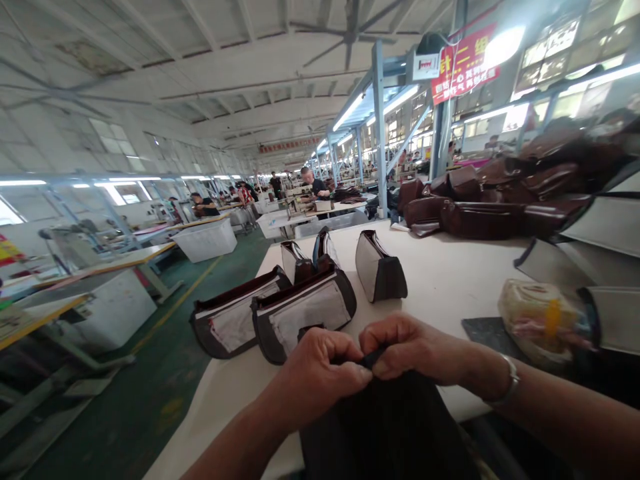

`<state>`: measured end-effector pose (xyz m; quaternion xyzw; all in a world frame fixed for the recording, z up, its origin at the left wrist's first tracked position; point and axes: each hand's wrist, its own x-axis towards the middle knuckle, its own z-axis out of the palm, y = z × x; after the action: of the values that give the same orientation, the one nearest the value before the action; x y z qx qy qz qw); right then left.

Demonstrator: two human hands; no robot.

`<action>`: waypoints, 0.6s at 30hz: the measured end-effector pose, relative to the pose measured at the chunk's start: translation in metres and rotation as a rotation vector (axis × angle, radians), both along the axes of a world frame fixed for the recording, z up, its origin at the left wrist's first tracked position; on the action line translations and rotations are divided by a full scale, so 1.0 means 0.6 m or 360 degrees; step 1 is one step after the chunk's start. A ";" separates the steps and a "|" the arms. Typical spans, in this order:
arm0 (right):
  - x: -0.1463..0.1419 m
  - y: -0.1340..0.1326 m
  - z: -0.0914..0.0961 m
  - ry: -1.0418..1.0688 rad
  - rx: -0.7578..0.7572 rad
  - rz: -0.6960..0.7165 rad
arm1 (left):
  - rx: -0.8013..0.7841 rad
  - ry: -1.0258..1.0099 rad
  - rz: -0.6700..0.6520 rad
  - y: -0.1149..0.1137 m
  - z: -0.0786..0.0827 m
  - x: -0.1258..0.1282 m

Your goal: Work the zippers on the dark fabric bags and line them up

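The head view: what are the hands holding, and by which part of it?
The left hand and right hand both pinch the top edge of a dark, soft, bag-shaped piece, its material unclear.

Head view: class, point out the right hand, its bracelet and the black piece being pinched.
Right hand (413, 348), head view, back of the hand.
Bracelet (509, 381), head view, metal band.
Black piece (385, 427), head view, middle of the panel.

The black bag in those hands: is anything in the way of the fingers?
No, nothing visible. The left hand and right hand pinch the black bag directly at its top; the other bags lie farther up the table.
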<state>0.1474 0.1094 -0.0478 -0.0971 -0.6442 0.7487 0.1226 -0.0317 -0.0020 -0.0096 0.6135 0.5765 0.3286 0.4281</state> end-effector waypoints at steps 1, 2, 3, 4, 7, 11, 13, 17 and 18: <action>0.000 -0.001 -0.001 -0.0001 -0.0013 -0.0004 | 0.0000 0.0000 -0.0004 0.000 0.000 0.000; 0.000 -0.002 -0.002 -0.0005 -0.0038 -0.0007 | 0.0003 0.0003 -0.0008 -0.001 -0.001 -0.001; 0.001 -0.003 -0.003 -0.0011 -0.0072 -0.0009 | 0.0006 0.0006 -0.0014 -0.001 -0.002 -0.002; 0.002 -0.003 -0.005 -0.0018 -0.0111 -0.0008 | 0.0011 0.0000 -0.0026 -0.001 -0.003 -0.003; 0.004 -0.005 -0.007 -0.0021 -0.0189 -0.0020 | -0.0004 -0.0096 -0.0065 0.000 -0.005 -0.003; 0.003 -0.004 -0.004 0.0006 -0.0143 -0.0043 | -0.0031 -0.0005 0.0036 0.003 -0.003 0.002; 0.002 -0.005 -0.002 0.0021 -0.0108 -0.0039 | -0.0006 0.0081 0.0060 0.004 -0.001 0.004; 0.003 -0.007 -0.004 0.0023 -0.0126 -0.0020 | 0.0012 0.0088 0.0002 0.002 0.000 0.002; 0.003 -0.008 -0.006 0.0021 -0.0148 -0.0025 | 0.0009 0.0067 -0.0003 0.002 0.000 0.001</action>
<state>0.1493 0.1046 -0.0513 -0.1029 -0.6070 0.7775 0.1281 -0.0311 -0.0010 -0.0098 0.6220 0.5840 0.3168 0.4145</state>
